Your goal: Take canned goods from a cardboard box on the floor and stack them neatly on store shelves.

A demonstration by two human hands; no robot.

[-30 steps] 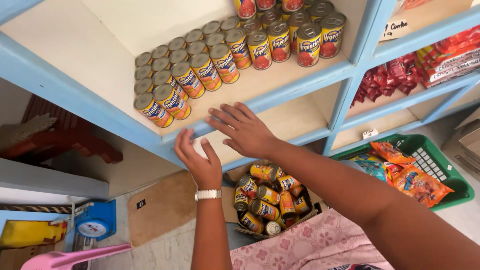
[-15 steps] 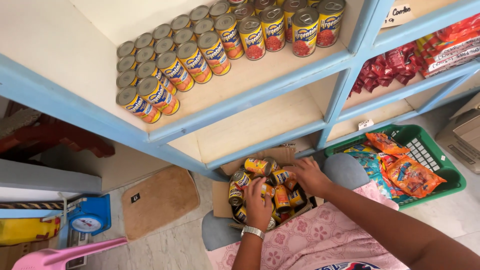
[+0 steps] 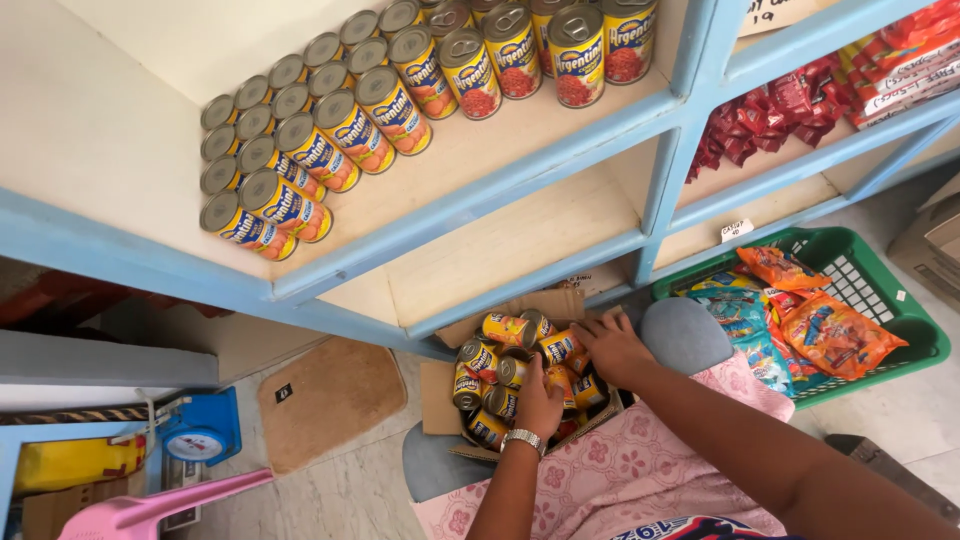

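Observation:
An open cardboard box [image 3: 437,398] on the floor holds several yellow-labelled cans [image 3: 504,329]. Both my hands are down inside it. My left hand [image 3: 538,400], with a silver watch on the wrist, curls over a can in the middle of the pile. My right hand [image 3: 612,346] grips a can [image 3: 560,347] at the box's right side. On the white shelf [image 3: 480,150] above, more cans of the same kind [image 3: 290,205] lie in rows at the left, and red-labelled cans [image 3: 575,50] stand further back.
The light-blue shelf frame [image 3: 470,210] has an empty compartment below the cans. A green basket [image 3: 915,335] of snack packets sits at the right. Red packets [image 3: 770,115] fill the right-hand shelves. A brown mat [image 3: 330,400], a blue scale [image 3: 200,435] and a pink handle [image 3: 160,505] lie at the left.
My hands dropped from the shelf edge into the box of cans. Over the last half second they settled onto cans there.

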